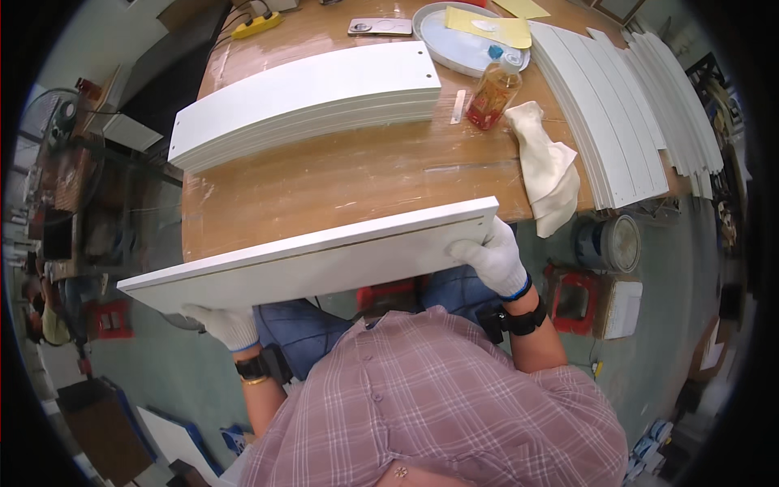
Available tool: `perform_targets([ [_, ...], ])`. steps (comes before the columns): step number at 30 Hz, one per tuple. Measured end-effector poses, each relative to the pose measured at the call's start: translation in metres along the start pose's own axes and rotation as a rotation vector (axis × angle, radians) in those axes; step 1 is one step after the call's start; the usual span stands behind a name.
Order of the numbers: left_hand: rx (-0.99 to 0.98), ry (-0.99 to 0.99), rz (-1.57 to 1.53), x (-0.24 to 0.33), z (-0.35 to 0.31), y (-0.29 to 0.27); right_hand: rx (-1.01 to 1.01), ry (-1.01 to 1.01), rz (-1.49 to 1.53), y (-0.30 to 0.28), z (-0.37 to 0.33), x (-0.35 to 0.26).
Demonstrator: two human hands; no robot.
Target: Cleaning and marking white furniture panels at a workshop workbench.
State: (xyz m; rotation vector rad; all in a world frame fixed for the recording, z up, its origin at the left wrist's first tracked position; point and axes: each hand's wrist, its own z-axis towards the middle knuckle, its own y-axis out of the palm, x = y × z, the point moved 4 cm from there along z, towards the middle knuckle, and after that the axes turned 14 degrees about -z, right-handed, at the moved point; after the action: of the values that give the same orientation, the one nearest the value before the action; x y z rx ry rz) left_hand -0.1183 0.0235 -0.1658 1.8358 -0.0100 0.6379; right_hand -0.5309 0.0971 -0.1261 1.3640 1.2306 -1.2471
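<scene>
A long white board point(324, 261) with a thin groove along one edge is tilted up in front of me at the table's near edge. My left hand point(225, 326), in a white glove, grips its lower left part; the fingers behind it are partly hidden. Closed on the board's right end is my gloved right hand point(493, 258), thumb on the near face. Beyond it, a stack of white boards point(308, 101) with small holes at the ends lies on the wooden table point(341, 174). A cream cloth point(545, 170) hangs over the right edge.
A bottle with reddish liquid point(493, 93) stands by a round white tray point(438, 45) and a phone point(380, 28). More white grooved boards point(600, 114) are stacked on the right. Below are a metal can point(618, 243) and a red stool point(573, 299). A yellow power strip point(256, 26) lies far left.
</scene>
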Motion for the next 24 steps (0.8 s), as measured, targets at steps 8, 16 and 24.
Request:
perform_targets([
  [8, -0.336, 0.461, 1.113, 0.033, 0.041, -0.018, 0.060, -0.324, -0.036, 0.037, 0.019, -0.021],
  [16, -0.184, -0.105, -0.164, 0.010, 0.025, 0.015, 0.177, -0.487, -0.166, 0.026, 0.014, -0.011],
  [24, 0.014, 0.192, -0.080, 0.025, 0.020, 0.030, 0.363, -0.374, -0.165, 0.043, 0.003, -0.003],
])
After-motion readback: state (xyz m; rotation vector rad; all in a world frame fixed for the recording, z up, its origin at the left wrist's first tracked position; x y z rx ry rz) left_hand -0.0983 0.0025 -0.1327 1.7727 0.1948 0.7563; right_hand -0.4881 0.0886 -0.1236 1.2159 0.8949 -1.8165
